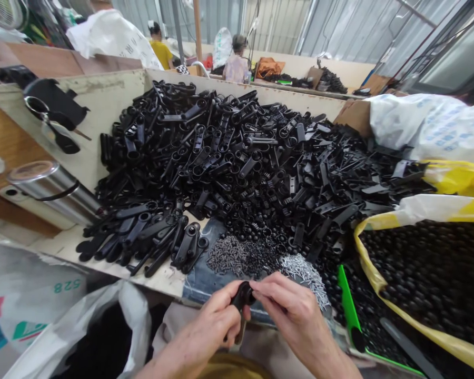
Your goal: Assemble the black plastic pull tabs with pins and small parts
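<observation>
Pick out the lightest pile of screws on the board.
The silver screws just beyond the right hand. The heap of grey screws to their left is much darker, so this pile alone looks bright.

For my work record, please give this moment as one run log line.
left hand: holds black plastic part | right hand: pinches it | nearby: silver fasteners

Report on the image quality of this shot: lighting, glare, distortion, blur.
Head view: lighting is soft and even, without hard shadows; glare appears as a bright streak along the metal cylinder and a faint sheen on the black plastic parts; the wide lens bows the corrugated metal wall near the edges; the left hand and right hand show no heavy motion blur.
</observation>
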{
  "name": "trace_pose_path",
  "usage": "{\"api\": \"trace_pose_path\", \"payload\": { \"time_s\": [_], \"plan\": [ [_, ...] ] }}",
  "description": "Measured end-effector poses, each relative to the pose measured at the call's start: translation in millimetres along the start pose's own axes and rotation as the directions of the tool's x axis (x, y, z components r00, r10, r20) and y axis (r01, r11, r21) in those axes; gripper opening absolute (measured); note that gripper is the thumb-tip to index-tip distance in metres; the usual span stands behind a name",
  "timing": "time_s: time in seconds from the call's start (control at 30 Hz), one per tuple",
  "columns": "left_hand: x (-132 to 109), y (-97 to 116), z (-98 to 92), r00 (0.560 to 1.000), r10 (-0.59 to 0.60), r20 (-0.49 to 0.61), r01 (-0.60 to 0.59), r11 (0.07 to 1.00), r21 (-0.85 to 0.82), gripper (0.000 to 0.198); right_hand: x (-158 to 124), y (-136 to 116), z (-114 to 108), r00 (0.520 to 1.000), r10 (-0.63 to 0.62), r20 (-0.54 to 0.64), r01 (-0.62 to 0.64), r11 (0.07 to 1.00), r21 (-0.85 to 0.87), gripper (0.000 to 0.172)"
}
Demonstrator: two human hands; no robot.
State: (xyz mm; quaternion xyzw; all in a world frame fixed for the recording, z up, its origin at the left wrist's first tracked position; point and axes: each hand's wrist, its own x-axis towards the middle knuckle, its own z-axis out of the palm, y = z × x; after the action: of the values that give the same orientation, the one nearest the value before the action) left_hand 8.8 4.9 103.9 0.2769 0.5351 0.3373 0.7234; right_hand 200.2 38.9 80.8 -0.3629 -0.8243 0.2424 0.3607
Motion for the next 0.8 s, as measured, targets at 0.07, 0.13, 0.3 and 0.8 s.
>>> {"api": "trace_pose_path", "payload": {
  "time_s": [0.07,0.13,0.3,0.8],
  "plan": [
    [0,-1,-1.2,1.000,-0.014,0.014,0.014,1.000,-0.010,0.038,-1,-2,-1,0.999,-0.034,0.019,0.035,0.997,-0.066,0.025],
    [1,-2,-3.1,0.998,-0.028,0.051,0.029,0.999,-0.017,0.047,-1,-3,-2,0.997,-0.061,0.044,0.066,0.988,-0.137,0.028],
    [8,-18,-6.8,0.995,-0.032,0.099,0.036,0.999,-0.036,0.049,-3,-8,0,0.999,0.005,0.034,-0.001,0.993,-0.122,0.024],
    [18,-39,-3.4,0.956,0.277,0.097,-0.286,0.805,0.520,0.040,-23,-20,30,0.926,0.294,-0.238,-0.283,0.956,0.082,0.023]
  ]
}}
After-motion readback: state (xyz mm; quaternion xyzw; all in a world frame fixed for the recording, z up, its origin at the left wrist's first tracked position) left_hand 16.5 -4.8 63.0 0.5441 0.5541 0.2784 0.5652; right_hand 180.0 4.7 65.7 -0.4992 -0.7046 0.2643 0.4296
